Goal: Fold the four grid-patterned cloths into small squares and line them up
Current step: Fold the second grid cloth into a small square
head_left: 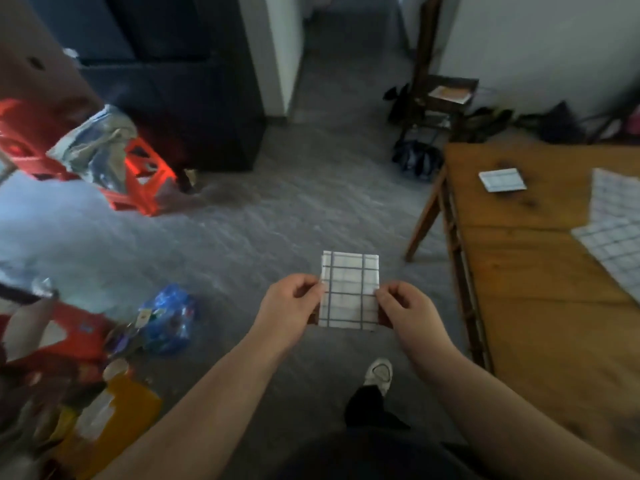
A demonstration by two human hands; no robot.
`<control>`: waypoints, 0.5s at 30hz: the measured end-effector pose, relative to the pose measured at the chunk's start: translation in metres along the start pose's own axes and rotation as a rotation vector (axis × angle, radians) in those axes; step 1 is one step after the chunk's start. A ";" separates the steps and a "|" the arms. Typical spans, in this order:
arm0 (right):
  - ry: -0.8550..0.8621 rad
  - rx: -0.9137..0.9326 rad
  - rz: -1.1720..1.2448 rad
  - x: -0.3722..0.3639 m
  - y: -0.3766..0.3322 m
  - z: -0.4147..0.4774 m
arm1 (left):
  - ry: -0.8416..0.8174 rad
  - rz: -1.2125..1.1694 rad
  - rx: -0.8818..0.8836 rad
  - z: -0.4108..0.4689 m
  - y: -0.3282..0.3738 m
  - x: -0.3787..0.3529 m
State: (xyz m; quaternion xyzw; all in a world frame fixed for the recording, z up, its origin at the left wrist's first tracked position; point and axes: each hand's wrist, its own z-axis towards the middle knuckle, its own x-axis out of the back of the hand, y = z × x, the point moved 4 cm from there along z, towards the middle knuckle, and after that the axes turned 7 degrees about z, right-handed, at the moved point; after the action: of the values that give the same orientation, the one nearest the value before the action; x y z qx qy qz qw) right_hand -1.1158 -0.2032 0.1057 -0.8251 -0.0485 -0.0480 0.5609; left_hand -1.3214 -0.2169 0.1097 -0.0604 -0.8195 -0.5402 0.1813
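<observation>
I hold a white cloth with dark grid lines (349, 289), folded to a narrow rectangle, in the air over the grey floor left of the table. My left hand (289, 311) pinches its left edge and my right hand (407, 311) pinches its right edge. On the wooden table (540, 306) at the right lies one small folded square cloth (502, 180) near the far corner. Two unfolded grid cloths lie overlapping at the right edge of the table, one farther back (614, 199) and one nearer (613, 251).
Orange crates with a crumpled bag (100, 157) stand at the left. Blue plastic (169, 317) and boxes clutter the lower left floor. A dark chair (440, 102) stands beyond the table. My shoe (379, 374) is below the cloth.
</observation>
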 end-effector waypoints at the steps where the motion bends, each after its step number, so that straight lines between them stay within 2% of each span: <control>1: 0.030 -0.004 0.022 0.011 -0.001 0.014 | -0.038 0.016 -0.022 0.020 0.011 -0.013; 10: 0.147 -0.108 0.247 0.127 -0.019 0.153 | -0.307 0.179 -0.132 0.185 0.114 -0.154; 15: 0.318 -0.142 0.266 0.177 -0.020 0.202 | -0.464 0.267 -0.133 0.247 0.153 -0.225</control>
State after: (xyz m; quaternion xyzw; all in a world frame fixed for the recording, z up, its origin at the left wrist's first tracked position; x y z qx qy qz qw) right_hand -0.9380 -0.0036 0.0740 -0.8437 0.1534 -0.1063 0.5033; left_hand -1.1248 0.0918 0.0733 -0.3019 -0.7866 -0.5359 0.0537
